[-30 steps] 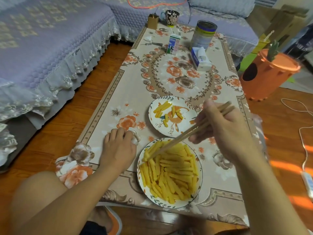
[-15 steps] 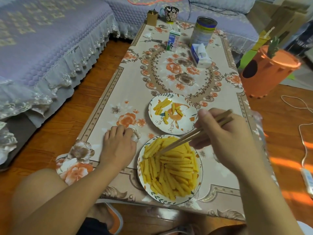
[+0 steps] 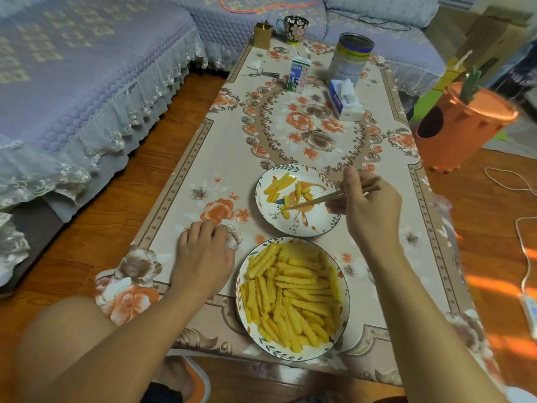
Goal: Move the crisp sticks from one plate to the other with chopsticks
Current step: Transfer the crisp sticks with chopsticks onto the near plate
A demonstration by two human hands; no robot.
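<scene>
Tabletop: chopsticks (image 3: 325, 198) now over far plate (image 3: 319, 225)

You have open tablecloth (image 3: 232, 158) left of the far plate (image 3: 325, 225) and beyond it. Farther back, the milk carton (image 3: 298, 74), tin (image 3: 350, 58) and tissue box (image 3: 345, 100) crowd the way. The near plate (image 3: 345, 292) sits just beside the far one.

Left fingers (image 3: 213, 231) over crumpled something

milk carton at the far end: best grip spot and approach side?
Grip the milk carton across its flat side faces at mid-height, coming from the near side, which is open tablecloth. It stands upright, with a straw out of the top, so avoid a top-down grab. The tin stands to its right.
</scene>
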